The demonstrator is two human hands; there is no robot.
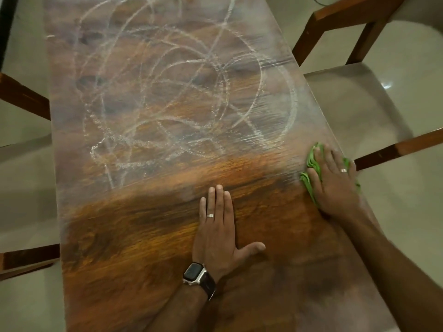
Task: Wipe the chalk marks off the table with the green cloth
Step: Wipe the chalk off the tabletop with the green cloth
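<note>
Head view. A long wooden bench (148, 236) runs from the bottom of the frame to the top, its grain dark orange-brown.

White chalk marks (167, 97), looping scribbles and arcs, cover the upper and middle part of the bench surface. The band nearest the person, in the lower half of the frame, shows bare wood with only a faint haze.

The green cloth (311, 185) lies bunched at the bench's right edge, at the right middle of the frame, just below the lower right end of the chalk marks.

The right hand (335, 183) lies on top of the green cloth, palm down, fingers (320, 155) straight and slightly spread, pressing the cloth to the bench. A ring shows on one finger. Cloth shows on both sides of the hand.

The left hand (218, 233) rests flat on bare wood at lower centre, well apart from the cloth, fingers (219, 200) straight and close together, thumb out to the right, holding nothing. It wears a ring, and a wristwatch (195, 274) with a dark strap sits on the wrist.

Wooden chair frames (340, 17) stand on both sides of the bench over a pale tiled floor (383, 104).
</note>
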